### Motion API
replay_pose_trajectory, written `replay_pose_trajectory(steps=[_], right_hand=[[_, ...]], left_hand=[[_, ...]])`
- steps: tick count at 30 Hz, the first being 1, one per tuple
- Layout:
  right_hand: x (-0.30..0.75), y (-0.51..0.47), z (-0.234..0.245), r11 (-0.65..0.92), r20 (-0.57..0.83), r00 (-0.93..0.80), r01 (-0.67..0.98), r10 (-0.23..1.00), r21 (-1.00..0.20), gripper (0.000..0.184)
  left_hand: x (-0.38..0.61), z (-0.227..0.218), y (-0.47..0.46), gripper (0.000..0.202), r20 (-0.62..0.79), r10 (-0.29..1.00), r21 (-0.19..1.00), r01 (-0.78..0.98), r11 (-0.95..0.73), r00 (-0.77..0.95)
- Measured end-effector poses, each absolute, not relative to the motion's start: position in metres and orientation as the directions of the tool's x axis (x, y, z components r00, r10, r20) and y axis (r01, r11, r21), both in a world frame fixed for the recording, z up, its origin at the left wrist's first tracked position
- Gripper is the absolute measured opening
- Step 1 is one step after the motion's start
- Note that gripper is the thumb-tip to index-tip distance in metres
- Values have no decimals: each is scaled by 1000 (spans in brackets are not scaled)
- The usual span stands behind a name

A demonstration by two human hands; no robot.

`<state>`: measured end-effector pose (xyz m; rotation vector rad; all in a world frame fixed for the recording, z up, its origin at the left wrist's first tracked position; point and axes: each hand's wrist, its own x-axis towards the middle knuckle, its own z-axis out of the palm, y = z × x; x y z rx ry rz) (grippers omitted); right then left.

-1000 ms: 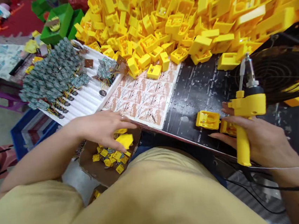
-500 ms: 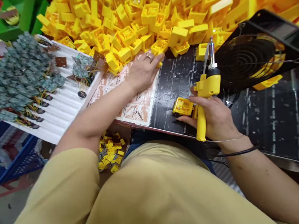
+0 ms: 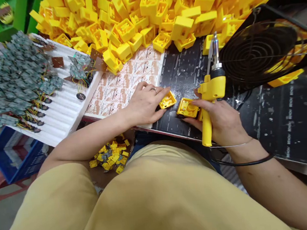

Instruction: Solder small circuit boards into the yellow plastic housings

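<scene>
My left hand (image 3: 144,103) grips a small open yellow plastic housing (image 3: 167,100) between thumb and fingers, low over the bench. My right hand (image 3: 223,119) is closed around a yellow soldering gun (image 3: 212,88), whose metal tip points away from me. The same hand's thumb and a finger also pinch a second yellow housing (image 3: 187,108), open side up with parts inside. A small gap separates the two housings. Part of the gun's grip covers the right palm.
A large heap of yellow housings (image 3: 126,31) lines the back. At right stands a black fan (image 3: 256,52). On the left, a white foam tray (image 3: 61,116) bears grey-green circuit boards (image 3: 16,74) with wires. Below are a box of yellow pieces (image 3: 112,155) and a blue basket (image 3: 16,157).
My left hand has come back from the heap's edge toward me, bringing a yellow housing close to the other one. My right hand has barely moved, still with the gun and housing.
</scene>
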<state>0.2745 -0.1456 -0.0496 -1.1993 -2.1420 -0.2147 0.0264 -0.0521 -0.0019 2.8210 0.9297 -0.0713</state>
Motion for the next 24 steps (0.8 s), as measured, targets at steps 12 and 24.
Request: replay_pose_trajectory(steps=[12,24], right_hand=[[278,-154,-51,577,603,-375,797,704,-178,50],[278,-155,-58,544,626,-327,818,708,-189,58]], left_hand=[[-35,8,-30,63,-80,633,415,603,-681,770],[-17,24,-30,56,-99,867,13,872,-489,488]])
